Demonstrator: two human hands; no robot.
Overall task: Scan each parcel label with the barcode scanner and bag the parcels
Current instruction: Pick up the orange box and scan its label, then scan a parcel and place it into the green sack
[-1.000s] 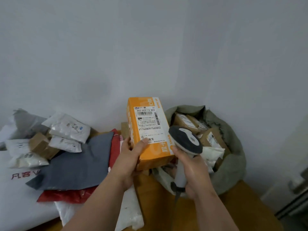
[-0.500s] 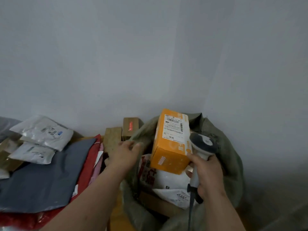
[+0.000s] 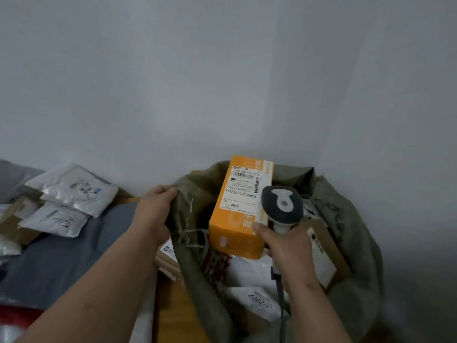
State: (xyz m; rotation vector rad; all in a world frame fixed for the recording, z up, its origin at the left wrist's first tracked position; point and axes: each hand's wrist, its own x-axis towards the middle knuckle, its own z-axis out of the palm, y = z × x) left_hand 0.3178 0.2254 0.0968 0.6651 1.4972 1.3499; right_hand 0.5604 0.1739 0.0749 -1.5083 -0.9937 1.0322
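From the head camera, the olive woven sack [image 3: 351, 243] stands open in the wall corner, holding the orange box [image 3: 237, 219] label-up, white mailers and a brown carton [image 3: 326, 256]. The left hand [image 3: 154, 211] grips the sack's left rim, pulling it wide. The right hand [image 3: 286, 248] is closed around the barcode scanner [image 3: 282, 204], just beside the box. Unbagged mailers [image 3: 71, 191] lie at left on a grey bag [image 3: 61, 256].

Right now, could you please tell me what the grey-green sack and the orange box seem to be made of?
Grey-green sack: probably coarse woven plastic or jute, matt; loose fibres fray from its rim. Orange box: apparently printed cardboard, slightly glossy, with crisp folded edges and a paper label.
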